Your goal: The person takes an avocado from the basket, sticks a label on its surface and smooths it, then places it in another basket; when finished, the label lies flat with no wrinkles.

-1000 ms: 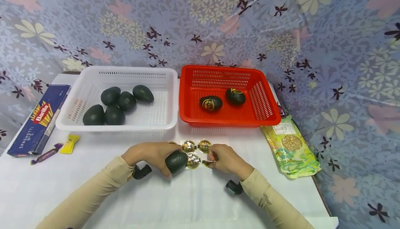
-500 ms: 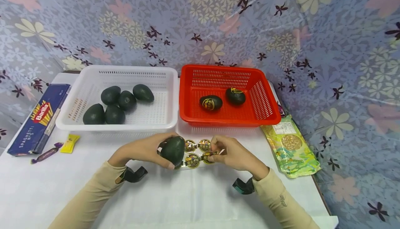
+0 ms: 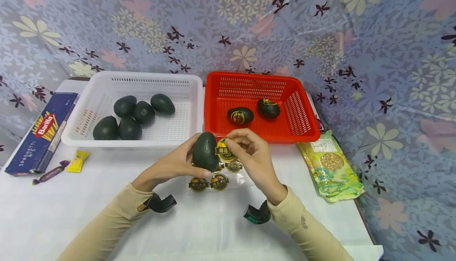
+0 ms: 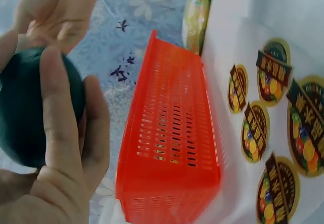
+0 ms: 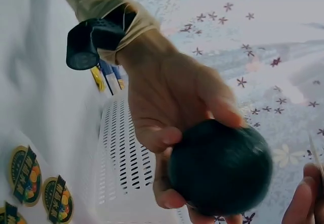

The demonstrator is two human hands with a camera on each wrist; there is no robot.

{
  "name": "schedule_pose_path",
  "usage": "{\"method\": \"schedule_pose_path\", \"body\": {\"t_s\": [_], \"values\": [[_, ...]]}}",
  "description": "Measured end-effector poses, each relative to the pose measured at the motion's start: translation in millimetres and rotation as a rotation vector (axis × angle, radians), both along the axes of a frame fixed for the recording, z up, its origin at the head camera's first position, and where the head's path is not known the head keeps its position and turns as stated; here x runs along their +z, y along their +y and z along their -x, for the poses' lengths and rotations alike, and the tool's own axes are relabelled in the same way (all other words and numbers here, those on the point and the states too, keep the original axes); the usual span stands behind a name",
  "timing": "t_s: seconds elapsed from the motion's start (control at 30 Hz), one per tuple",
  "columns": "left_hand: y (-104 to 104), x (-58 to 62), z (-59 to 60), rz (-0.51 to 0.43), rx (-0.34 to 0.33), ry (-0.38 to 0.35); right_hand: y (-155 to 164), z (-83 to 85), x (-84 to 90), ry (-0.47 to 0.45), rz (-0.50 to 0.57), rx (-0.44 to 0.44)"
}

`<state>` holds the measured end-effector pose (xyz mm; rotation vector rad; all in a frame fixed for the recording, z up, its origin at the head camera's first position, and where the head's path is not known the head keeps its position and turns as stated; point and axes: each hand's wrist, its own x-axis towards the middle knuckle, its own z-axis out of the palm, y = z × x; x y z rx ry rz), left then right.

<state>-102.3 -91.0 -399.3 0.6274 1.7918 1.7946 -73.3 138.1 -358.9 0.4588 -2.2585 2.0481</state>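
My left hand [image 3: 171, 165] holds a dark green avocado [image 3: 206, 152] upright above the table, its fingers wrapped round the fruit. In the right wrist view that same avocado [image 5: 220, 168] sits between thumb and fingers. Close on its right, my right hand [image 3: 257, 160] pinches a round black-and-gold sticker [image 3: 225, 151] by its edge. Whether the sticker touches the skin I cannot tell. Below both hands lies a clear sheet of several such stickers [image 3: 198, 184], which the left wrist view shows closer, with printed fruit on each sticker [image 4: 255, 131].
Behind the hands stand a white basket [image 3: 132, 143] with several avocados and a red basket [image 3: 263, 139] with two stickered avocados. A spaghetti box [image 3: 42, 132] and two wrapped candies [image 3: 77, 161] lie left. A yellow-green food bag [image 3: 333, 170] lies right.
My left hand has raised the avocado from the table and tilted it upright. My right hand has peeled a sticker off the sheet and brought it up beside the avocado.
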Motion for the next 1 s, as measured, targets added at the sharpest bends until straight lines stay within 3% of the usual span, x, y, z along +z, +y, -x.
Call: {"method": "schedule_pose_path", "body": {"t_s": [0.3, 0.53, 0.8, 1.0], "values": [[2.4, 9.5, -8.7, 0.088, 0.137, 0.136, -20.7, 4.3, 9.5, 0.076, -0.049, 0.024], [6.5, 14.3, -9.5, 0.045, 0.136, 0.166, -22.7, 4.1, 16.8, 0.123, -0.134, -0.07], [7.9, 18.1, -10.5, 0.044, 0.137, 0.173, -20.3, 3.1, 21.2, 0.19, -0.197, -0.081], [7.1, 22.7, -13.8, 0.061, 0.151, 0.178, -21.4, 1.2, 23.6, 0.309, -0.261, -0.074]]}}
